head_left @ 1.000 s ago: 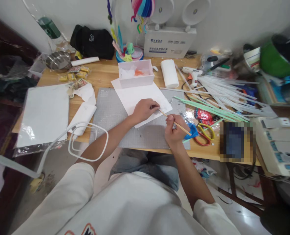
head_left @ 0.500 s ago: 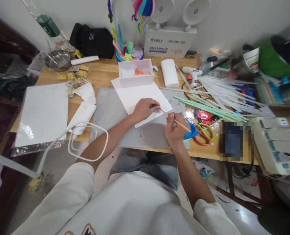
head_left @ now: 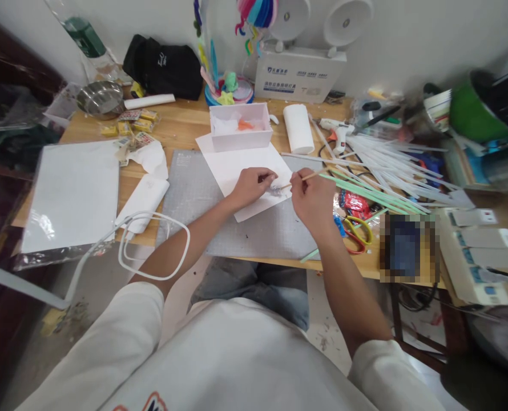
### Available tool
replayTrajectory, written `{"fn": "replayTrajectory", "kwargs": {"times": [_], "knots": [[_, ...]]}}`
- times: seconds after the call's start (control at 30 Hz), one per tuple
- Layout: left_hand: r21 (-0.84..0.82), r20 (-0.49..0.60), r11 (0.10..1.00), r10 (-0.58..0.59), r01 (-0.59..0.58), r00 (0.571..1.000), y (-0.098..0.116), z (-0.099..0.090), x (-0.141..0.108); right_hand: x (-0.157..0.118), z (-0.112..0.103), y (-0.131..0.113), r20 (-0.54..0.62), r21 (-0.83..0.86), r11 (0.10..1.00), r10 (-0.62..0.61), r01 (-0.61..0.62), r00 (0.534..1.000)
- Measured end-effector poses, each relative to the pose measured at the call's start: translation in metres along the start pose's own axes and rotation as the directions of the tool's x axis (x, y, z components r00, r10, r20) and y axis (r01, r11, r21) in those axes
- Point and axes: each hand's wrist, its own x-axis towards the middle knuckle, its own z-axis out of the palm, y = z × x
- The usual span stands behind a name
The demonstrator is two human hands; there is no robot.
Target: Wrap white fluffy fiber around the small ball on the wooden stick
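My right hand (head_left: pixel 314 194) grips a thin wooden stick (head_left: pixel 307 176). The stick's tip points left, low over a white sheet of paper (head_left: pixel 232 160). My left hand (head_left: pixel 252 185) rests over the paper, thumb and fingers pinched together just left of the tip; whatever is between them is too small to make out. Small greyish bits (head_left: pixel 275 191) show on the paper below the fingertips. The paper lies at a slant on a grey cutting mat (head_left: pixel 189 194).
A pale open box (head_left: pixel 241 141) sits on the paper's far end. To the right are a glue gun (head_left: pixel 342 132), white strips (head_left: pixel 391 157), green strips (head_left: pixel 374 196) and scissors (head_left: pixel 359 234). A white cable (head_left: pixel 188 251) loops above my left forearm. A paper roll (head_left: pixel 299 128) stands behind.
My right hand has moved up and turned, so the stick now slopes down to the left instead of up. The left hand has lifted slightly, and its fingertips are apart from the tip.
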Motion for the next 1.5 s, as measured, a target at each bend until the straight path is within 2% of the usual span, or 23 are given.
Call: {"fn": "replayTrajectory", "kwargs": {"times": [0.1, 0.17, 0.27, 0.4, 0.47, 0.53, 0.6, 0.7, 0.8, 0.9, 1.03, 1.2, 1.3, 1.4, 1.5], "knots": [[-0.002, 0.038, 1.000, -0.001, 0.001, 0.999, 0.000, -0.003, -0.001, 0.014, -0.005, 0.002, 0.078, 0.050, 0.998, 0.021, -0.025, 0.997], [-0.006, 0.095, 1.000, 0.007, -0.006, 0.995, 0.000, -0.006, -0.001, 0.013, -0.008, 0.004, 0.084, 0.089, 0.995, 0.045, -0.053, 0.995], [0.014, 0.139, 1.000, 0.008, -0.010, 0.990, -0.001, -0.008, 0.000, -0.004, -0.012, 0.007, -0.026, 0.182, 0.979, 0.100, -0.094, 0.995], [0.061, 0.144, 0.998, 0.021, -0.030, 0.989, -0.003, -0.004, 0.001, -0.036, -0.008, 0.008, -0.238, 0.330, 0.933, 0.227, -0.141, 0.944], [0.046, 0.140, 0.998, 0.023, -0.030, 0.990, -0.003, -0.004, 0.000, -0.049, -0.002, 0.008, -0.262, 0.362, 0.921, 0.246, -0.141, 0.933], [0.033, 0.091, 0.999, 0.025, -0.028, 0.996, -0.001, -0.010, 0.001, -0.058, 0.005, 0.010, -0.239, 0.389, 0.909, 0.258, -0.151, 0.936], [0.073, -0.025, 0.996, 0.045, -0.043, 0.999, 0.005, -0.027, 0.006, -0.064, 0.012, 0.013, -0.214, 0.414, 0.895, 0.271, -0.165, 0.938], [0.266, -0.207, 0.963, 0.110, -0.052, 0.972, 0.016, -0.069, 0.026, -0.070, 0.021, 0.019, -0.206, 0.455, 0.876, 0.281, -0.162, 0.937], [0.481, -0.208, 0.877, 0.102, 0.011, 0.973, 0.023, -0.114, 0.064, -0.074, 0.027, 0.021, -0.234, 0.476, 0.869, 0.275, -0.137, 0.933], [0.655, -0.089, 0.753, -0.011, 0.067, 0.996, 0.015, -0.138, 0.106, -0.077, 0.031, 0.021, -0.278, 0.468, 0.880, 0.238, -0.085, 0.930], [0.757, 0.032, 0.653, -0.091, 0.035, 0.995, -0.005, -0.137, 0.140, -0.079, 0.035, 0.023, -0.314, 0.460, 0.887, 0.197, -0.032, 0.929], [0.858, 0.071, 0.513, -0.149, 0.016, 0.986, -0.013, -0.126, 0.138, -0.079, 0.038, 0.026, -0.285, 0.465, 0.881, 0.239, -0.084, 0.928], [0.857, 0.053, 0.514, -0.145, 0.029, 0.988, -0.013, -0.125, 0.136, -0.079, 0.036, 0.025, -0.262, 0.457, 0.883, 0.250, -0.109, 0.932], [0.837, 0.018, 0.544, -0.120, 0.051, 0.993, -0.016, -0.127, 0.137, -0.078, 0.034, 0.023, -0.270, 0.454, 0.886, 0.233, -0.090, 0.934], [0.842, -0.015, 0.536, -0.086, 0.059, 0.996, -0.018, -0.132, 0.140, -0.079, 0.034, 0.023, -0.281, 0.462, 0.884, 0.223, -0.072, 0.933]]}}
